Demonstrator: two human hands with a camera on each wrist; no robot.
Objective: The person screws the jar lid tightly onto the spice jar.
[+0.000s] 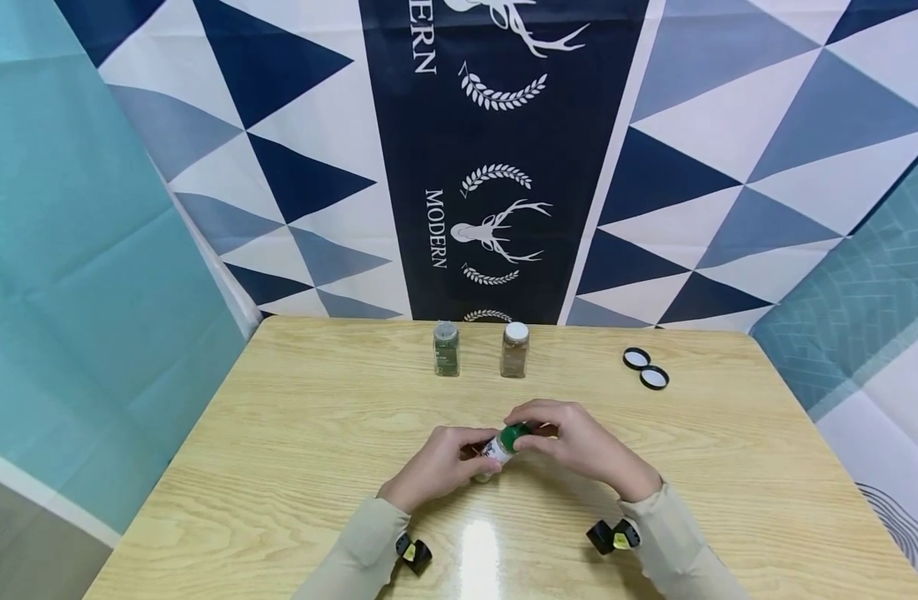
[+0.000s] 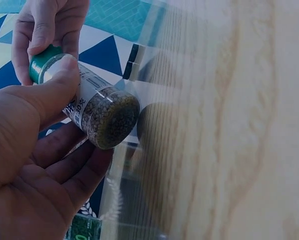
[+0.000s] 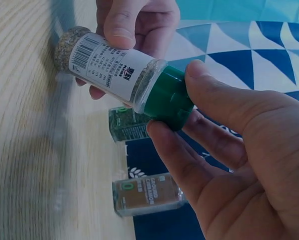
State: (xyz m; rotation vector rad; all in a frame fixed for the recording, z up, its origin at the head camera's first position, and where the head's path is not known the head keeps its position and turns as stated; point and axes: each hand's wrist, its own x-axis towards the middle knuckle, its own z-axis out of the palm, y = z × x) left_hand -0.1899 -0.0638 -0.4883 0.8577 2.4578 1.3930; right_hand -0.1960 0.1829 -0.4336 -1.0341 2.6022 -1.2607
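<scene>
Fingers [image 3: 172,152] of our right hand [image 1: 571,437] pinch the green cap [image 3: 167,97] while our left hand [image 1: 447,464] grips the tilted bottle [image 3: 109,65], nearer us than the two far jars [image 1: 447,357]; we'd best steady it, gripping the cap evenly.

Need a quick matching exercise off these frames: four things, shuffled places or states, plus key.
1. Left hand
2. Right hand
3. Cinnamon jar
4. Discs

A. Stands upright, white lid on
B. Pinches the green cap
C. Lie on the table, back right
D. Holds the bottle by its body

Pairs: 1-D, 2-B, 3-A, 4-C
</scene>
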